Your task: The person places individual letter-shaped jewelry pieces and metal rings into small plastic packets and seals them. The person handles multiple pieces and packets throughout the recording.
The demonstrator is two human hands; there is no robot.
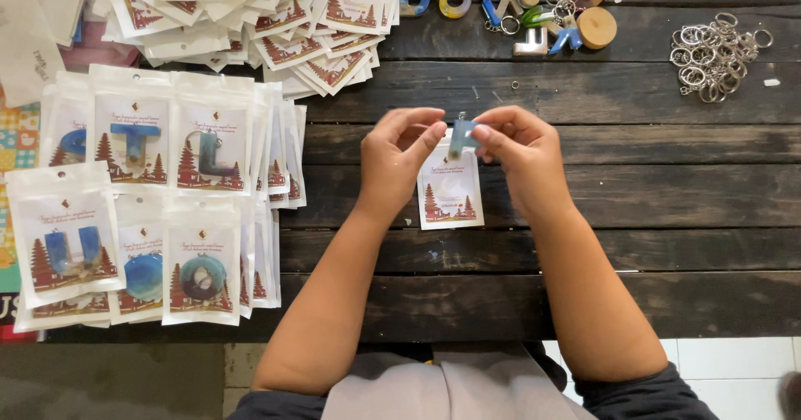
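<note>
Here, above the dark wooden tabletop (584, 203), both hands meet over a small clear packet (449, 191) with a printed card inside, which lies flat on the planks. The right hand (521, 149) pinches a small pale-blue resin piece (460, 136) with a metal eyelet at its top, its grip closed on the piece between thumb and fingers. The left hand (399, 153) curls just beside it, thumb tip reaching toward the piece; whether that grip actually touches it I cannot tell. The piece looks light, stiff and smooth, likely slippery, so its flat sides are the safest hold; the packet seems thin and floppy, best taken at its open edge. Filled packets (150, 211) lie in rows to the left, empty ones (275, 20) heaped beyond, with loose key rings (713, 53) and coloured letter pieces (534, 3) at the far edge.
</note>
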